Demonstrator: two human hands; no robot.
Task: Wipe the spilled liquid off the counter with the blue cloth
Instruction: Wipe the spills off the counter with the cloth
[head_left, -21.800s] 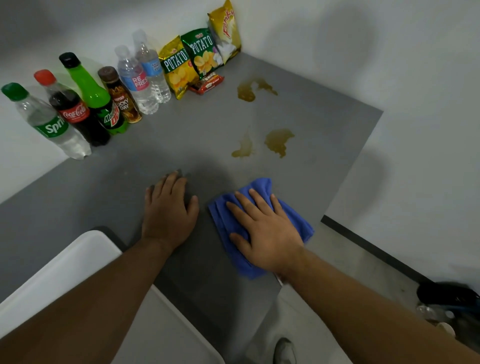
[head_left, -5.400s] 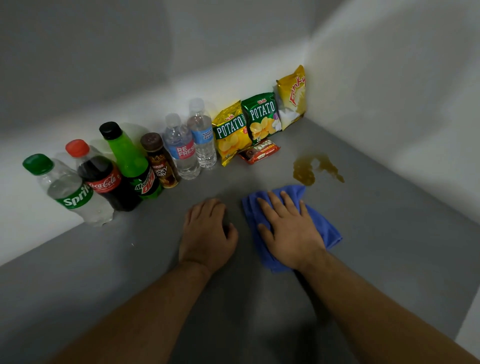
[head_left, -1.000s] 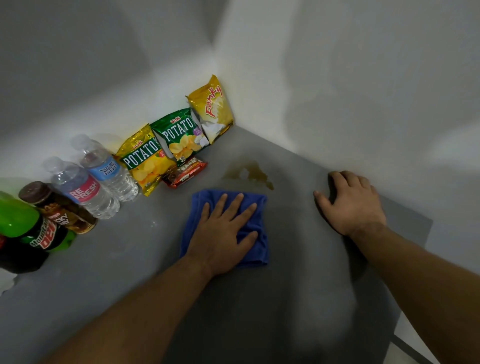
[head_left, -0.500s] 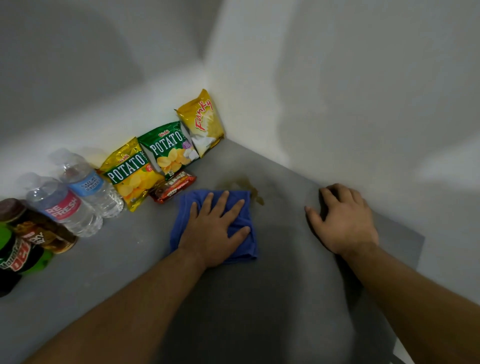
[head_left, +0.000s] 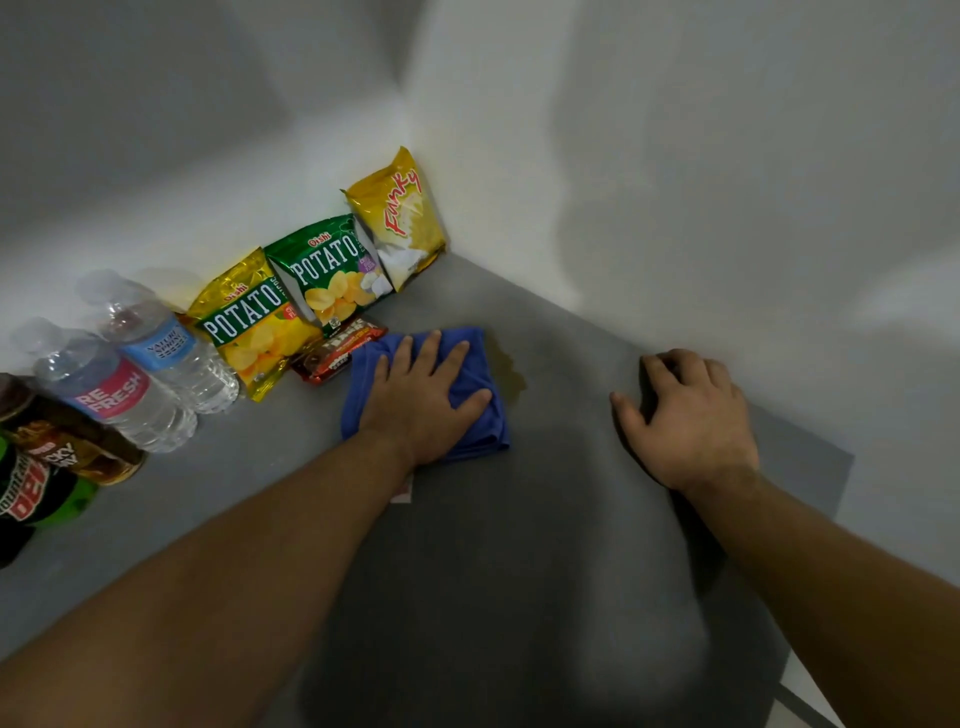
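The folded blue cloth (head_left: 488, 421) lies on the grey counter (head_left: 519, 561) near the back corner. My left hand (head_left: 426, 400) presses flat on top of it with the fingers spread, and covers most of it. A thin brown streak of spilled liquid (head_left: 511, 375) shows just past the cloth's right edge; whatever lies under the cloth is hidden. My right hand (head_left: 691, 421) rests on the bare counter to the right, close to the wall, fingers slightly curled and holding nothing.
Three snack bags, one (head_left: 254, 322) yellow, one (head_left: 332, 275) green and one (head_left: 400, 218) in the corner, lean on the back wall. A chocolate bar (head_left: 337, 356) touches the cloth's left edge. Bottles (head_left: 130, 374) line the left. The counter edge (head_left: 810, 587) drops off at right.
My left hand has slid the cloth away from me and over the brown patch, so less of the spill shows. The right hand stayed by the wall.
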